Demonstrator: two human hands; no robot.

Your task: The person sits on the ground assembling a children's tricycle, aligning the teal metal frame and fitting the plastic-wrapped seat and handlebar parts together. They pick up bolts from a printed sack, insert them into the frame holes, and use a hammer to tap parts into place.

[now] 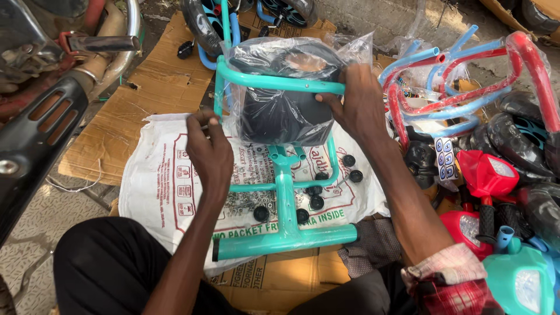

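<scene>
A teal metal tricycle frame [285,204] lies on a white printed sack [157,186] in front of me. A black seat wrapped in clear plastic [283,96] sits inside the frame's upper loop. My right hand [356,102] grips the seat's right side against the teal top bar. My left hand [207,146] is at the seat's left, fingers pinched together near the frame's left tube; whether they hold a small part I cannot tell. Small black caps [315,202] and a heap of tiny metal fasteners [245,201] lie on the sack beside the frame's stem.
Red and blue bent tubes [466,81], black seats [513,140] and red and teal toy fronts [487,175] pile up on the right. A motorcycle's black part [35,140] stands at left. Cardboard [157,81] covers the ground; wheels [201,26] lie beyond the frame.
</scene>
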